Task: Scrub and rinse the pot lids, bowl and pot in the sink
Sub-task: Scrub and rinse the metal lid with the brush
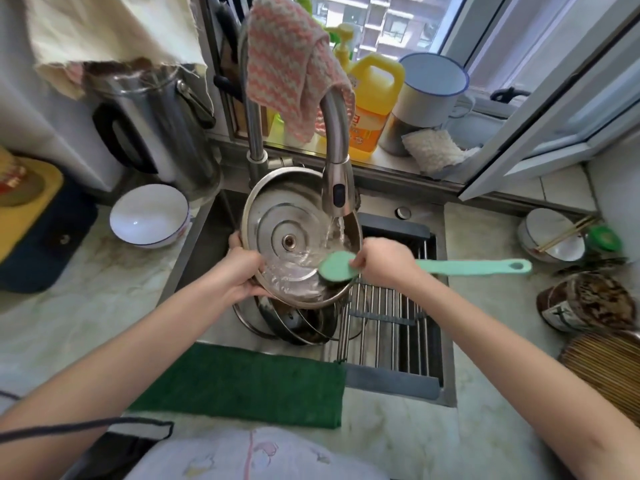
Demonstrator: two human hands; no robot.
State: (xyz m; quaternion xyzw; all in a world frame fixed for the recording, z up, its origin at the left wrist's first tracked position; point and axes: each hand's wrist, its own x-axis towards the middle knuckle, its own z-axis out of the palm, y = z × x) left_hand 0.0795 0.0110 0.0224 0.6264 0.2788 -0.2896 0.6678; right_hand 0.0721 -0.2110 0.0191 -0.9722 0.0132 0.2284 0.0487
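a: which step was that?

b: the scrub and rinse of one pot lid (273,220), i'd say. it was held tilted, underside up, over the back left part of the sink (197,251), right under the tap (337,199), with water (334,230) running onto its right side and pooling at the low front rim.

a: and the hands?

b: the left hand (242,271) gripped the lid's left rim, fingers curled over the edge. the right hand (381,263) was wrapped round the green brush (336,268) close to its head, and the head pressed on the lid's lower right part, in the water.

a: the rest of the dishes?

b: more steel ware (301,327) lay beneath the lid in the sink, a pot or another lid, i couldn't tell which. a white bowl (149,216) sat on the counter just beside the sink's back left corner.

a: what did the next move call for?

b: probably working the brush round the ridges toward the centre knob, while the left hand turned the lid so the stream reached every part. the rim looked wet and slick, so it needed a firm hold.
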